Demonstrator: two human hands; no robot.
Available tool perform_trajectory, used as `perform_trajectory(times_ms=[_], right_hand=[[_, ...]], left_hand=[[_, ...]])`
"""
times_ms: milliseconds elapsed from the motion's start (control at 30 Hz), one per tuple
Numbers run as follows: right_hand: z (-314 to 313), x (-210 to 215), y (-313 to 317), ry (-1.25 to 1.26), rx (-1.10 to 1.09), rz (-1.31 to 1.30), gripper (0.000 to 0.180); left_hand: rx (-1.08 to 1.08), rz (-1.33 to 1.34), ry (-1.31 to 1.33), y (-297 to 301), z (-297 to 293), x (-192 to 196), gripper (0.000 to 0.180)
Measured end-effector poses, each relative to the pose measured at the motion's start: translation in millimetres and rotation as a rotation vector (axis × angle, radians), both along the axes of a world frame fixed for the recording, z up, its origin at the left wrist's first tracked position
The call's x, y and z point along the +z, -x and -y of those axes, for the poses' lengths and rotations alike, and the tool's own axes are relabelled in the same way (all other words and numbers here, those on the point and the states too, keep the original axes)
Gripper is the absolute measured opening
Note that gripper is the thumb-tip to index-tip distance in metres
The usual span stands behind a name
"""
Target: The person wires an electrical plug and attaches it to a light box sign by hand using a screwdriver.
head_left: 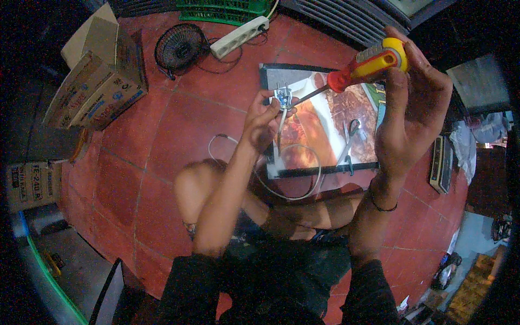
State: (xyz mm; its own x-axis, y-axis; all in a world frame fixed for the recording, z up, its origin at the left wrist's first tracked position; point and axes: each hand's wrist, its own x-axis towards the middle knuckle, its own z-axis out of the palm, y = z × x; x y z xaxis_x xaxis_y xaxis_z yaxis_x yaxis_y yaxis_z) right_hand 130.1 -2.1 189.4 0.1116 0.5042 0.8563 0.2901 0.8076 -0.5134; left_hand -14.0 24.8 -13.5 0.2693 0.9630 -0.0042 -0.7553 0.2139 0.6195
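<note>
My left hand is closed around a two-pin power plug, its pins pointing away from me. Bluish-white inner parts of the plug show. From its near end a white cable drops and loops over the floor by my legs. In my right hand is a screwdriver with a yellow and red handle, pinched between thumb and fingers. The shaft slants down to the left, and its tip reaches the plug's right side. Whether the tip sits in a screw I cannot tell.
A glossy printed board lies on the red tiled floor, with cutting pliers or a similar tool on it. Farther off are a small black fan, a white power strip and a green crate. Cardboard boxes stand left.
</note>
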Motion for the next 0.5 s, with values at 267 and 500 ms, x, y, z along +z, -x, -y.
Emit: perform_trajectory(times_ms=[267, 500], right_hand=[[1.2, -4.8, -9.6, 0.043, -0.215, 0.176, 0.026], [5.0, -4.3, -10.5, 0.106, -0.196, 0.207, 0.024]], left_hand=[[0.007, -0.004, 0.024, -2.4, 0.8, -0.7, 0.036], [-0.051, 0.044, -0.044, 2.2, -2.0, -7.6, 0.034]])
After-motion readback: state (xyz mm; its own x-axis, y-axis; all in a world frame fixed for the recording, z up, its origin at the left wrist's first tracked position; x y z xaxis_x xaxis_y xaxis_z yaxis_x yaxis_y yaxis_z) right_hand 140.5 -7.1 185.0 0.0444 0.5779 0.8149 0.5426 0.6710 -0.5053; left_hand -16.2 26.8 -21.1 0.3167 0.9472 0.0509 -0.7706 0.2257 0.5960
